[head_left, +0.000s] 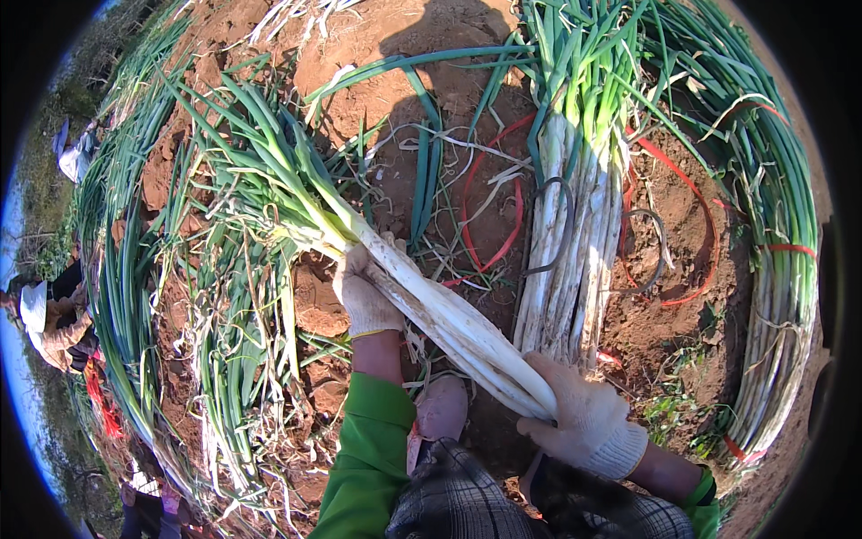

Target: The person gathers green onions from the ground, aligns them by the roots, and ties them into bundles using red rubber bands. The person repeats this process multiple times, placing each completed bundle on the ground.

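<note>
My left hand (370, 293), in a cream knit glove, is closed around several long white-stemmed green onions (451, 316) near where the stems turn green. My gloved right hand (582, 411) grips their root ends at the lower right. The stalks lie aslant between both hands, leaves pointing to the upper left. Just beyond my right hand, a thick pile of green onions (572, 236) lies on the soil, with a dark cord (569, 229) across its stems. Red plastic strapping (714, 242) curves out on both sides of that pile.
At the far right lies a bundle of green onions (774, 323) tied with red bands. Loose leaves and stalks (236, 350) cover the reddish soil at left, beside a long row of onions (121, 296). People (60, 323) are at the far left edge; red strapping (101, 404) lies near them.
</note>
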A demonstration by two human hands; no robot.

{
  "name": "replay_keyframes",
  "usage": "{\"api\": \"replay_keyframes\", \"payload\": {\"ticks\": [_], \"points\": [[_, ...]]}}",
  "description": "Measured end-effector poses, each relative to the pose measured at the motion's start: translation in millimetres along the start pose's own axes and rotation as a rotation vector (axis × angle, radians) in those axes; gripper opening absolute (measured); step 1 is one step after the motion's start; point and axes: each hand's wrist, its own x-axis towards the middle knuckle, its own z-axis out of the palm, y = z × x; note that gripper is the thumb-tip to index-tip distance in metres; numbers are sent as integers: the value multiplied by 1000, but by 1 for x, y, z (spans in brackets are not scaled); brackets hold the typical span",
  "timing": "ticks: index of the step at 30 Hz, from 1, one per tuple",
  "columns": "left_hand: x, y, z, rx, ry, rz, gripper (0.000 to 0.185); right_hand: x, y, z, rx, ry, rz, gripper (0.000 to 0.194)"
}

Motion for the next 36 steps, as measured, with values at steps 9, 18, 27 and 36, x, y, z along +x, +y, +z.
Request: {"api": "replay_keyframes", "payload": {"ticks": [9, 18, 27, 36], "points": [[17, 51, 104, 230, -491, -27, 37, -29, 47, 18, 151, 269, -60, 69], [23, -66, 285, 854, -457, -40, 24, 2, 112, 64, 669, 629, 227, 91], [95, -272, 262, 1496, -525, -35, 53, 41, 163, 75, 1408, 657, 484, 69], [44, -304, 181, 2027, -654, 470, 104, 57, 177, 81, 1500, 669, 498, 59]]}}
